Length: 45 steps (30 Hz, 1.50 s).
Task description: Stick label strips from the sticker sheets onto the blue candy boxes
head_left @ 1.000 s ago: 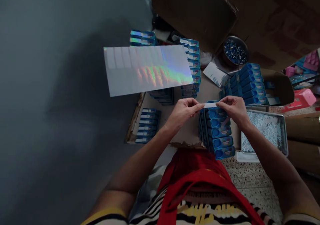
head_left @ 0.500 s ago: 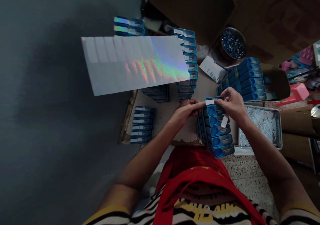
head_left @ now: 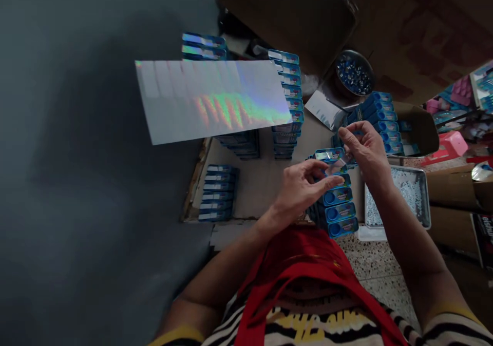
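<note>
A small translucent sticker strip (head_left: 339, 163) spans the gap between my two hands. My left hand (head_left: 302, 188) has thumb and forefinger closed about its near end, over the stack. Curled fingers of my right hand (head_left: 367, 148) hold the other end, slightly higher. Beneath them stands a row of stacked blue packs (head_left: 339, 212) with round windows and printed fronts. The topmost pack (head_left: 328, 154) carries a shiny pale sticker across its face; my hands partly cover the packs just below it.
A large shiny sticker sheet (head_left: 219, 102) juts across the left. More blue packs with pale stickers (head_left: 217, 192) stand left on the table. At right are a metal tray of small pale pieces (head_left: 418, 197), a bowl (head_left: 354, 74) and a box (head_left: 419, 135) beside packs.
Both hands have left the top pack, which now shows a flat sticker. My right hand rose slightly; my left moved nearer me, and the strip hanging from my right hand now stretches between them.
</note>
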### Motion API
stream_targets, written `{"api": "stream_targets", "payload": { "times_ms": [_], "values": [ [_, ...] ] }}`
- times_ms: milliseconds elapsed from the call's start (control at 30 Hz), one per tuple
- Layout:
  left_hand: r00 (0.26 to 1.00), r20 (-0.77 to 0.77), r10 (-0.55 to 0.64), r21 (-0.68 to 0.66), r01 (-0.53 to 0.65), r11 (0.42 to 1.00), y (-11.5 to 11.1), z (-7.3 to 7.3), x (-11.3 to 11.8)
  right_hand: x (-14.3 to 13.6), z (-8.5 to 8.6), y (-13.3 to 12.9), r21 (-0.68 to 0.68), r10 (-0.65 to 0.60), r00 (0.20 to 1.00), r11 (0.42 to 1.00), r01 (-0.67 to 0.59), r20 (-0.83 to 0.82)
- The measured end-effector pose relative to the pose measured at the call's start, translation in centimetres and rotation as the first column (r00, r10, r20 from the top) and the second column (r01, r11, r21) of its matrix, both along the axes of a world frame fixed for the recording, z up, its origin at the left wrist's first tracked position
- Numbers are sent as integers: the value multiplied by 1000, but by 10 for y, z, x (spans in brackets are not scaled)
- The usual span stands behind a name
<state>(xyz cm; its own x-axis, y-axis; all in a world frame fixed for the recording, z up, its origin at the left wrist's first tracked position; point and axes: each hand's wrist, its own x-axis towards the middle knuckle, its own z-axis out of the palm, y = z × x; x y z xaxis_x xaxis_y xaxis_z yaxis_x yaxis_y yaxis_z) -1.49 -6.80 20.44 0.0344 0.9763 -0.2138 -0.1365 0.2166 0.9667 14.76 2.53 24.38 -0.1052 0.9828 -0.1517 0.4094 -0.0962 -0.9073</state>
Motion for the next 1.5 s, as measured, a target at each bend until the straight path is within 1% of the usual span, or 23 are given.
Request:
{"api": "stream_targets", "payload": {
  "times_ms": [67, 167, 233, 367, 467, 567, 667, 767, 967, 1033, 1100, 1200, 1300, 1367, 1400, 1433, 1500],
  "values": [
    [998, 63, -1, -53, 5, 999, 5, -6, 1, 0, 0, -2, -7, 18, 1000, 1000, -19, -17],
    [995, 95, -7, -110, 17, 994, 10, -15, -8, 4, 0, -8, -39, 53, 995, 998, -57, -82],
    [997, 65, -35, -114, 43, 993, 12, -17, -18, 8, -1, -13, -65, 50, 992, 996, -58, -113],
    [985, -43, -165, -58, 163, 985, 20, -14, -37, 13, -7, -25, -49, -57, 993, 997, 52, -106],
    [962, -94, -258, -49, 254, 966, 28, -14, -43, 16, -13, -33, -28, -95, 993, 995, 94, -63],
    [942, -104, -318, -77, 311, 947, 31, -20, -45, 17, -21, -39, -17, -94, 996, 995, 94, -8],
    [939, -91, -331, -99, 322, 941, 31, -27, -45, 18, -29, -43, 19, -91, 995, 996, 91, 31],
    [943, -81, -324, -106, 315, 943, 30, -30, -46, 15, -34, -43, 64, -82, 995, 995, 78, 52],
    [941, -80, -328, -112, 319, 941, 30, -29, -49, 11, -36, -40, 84, -61, 993, 995, 53, 100],
    [939, -73, -336, -113, 327, 938, 31, -31, -49, 11, -36, -40, 83, -47, 992, 996, 38, 120],
    [938, -68, -339, -118, 330, 937, 32, -37, -48, 12, -36, -40, 75, -15, 990, 997, 4, 143],
    [945, -44, -325, -143, 316, 938, 33, -50, -43, 14, -36, -41, 76, 16, 982, 997, -31, 187],
    [940, 95, -327, -171, 339, 925, 34, -66, -35, 17, -39, -42, 102, -7, 976, 995, -16, 217],
    [929, 198, -313, -170, 347, 922, 35, -79, -29, 22, -44, -39, 119, -40, 973, 993, 13, 227],
    [931, 220, -291, -172, 330, 928, 35, -86, -25, 26, -47, -37, 134, -62, 968, 990, 30, 242],
    [945, 216, -247, -180, 287, 941, 34, -93, -21, 29, -51, -35, 147, -83, 963, 988, 46, 255],
    [972, 177, -156, -223, 194, 955, 32, -105, -12, 35, -59, -30, 110, -80, 968, 992, 56, 236]
  ]
}}
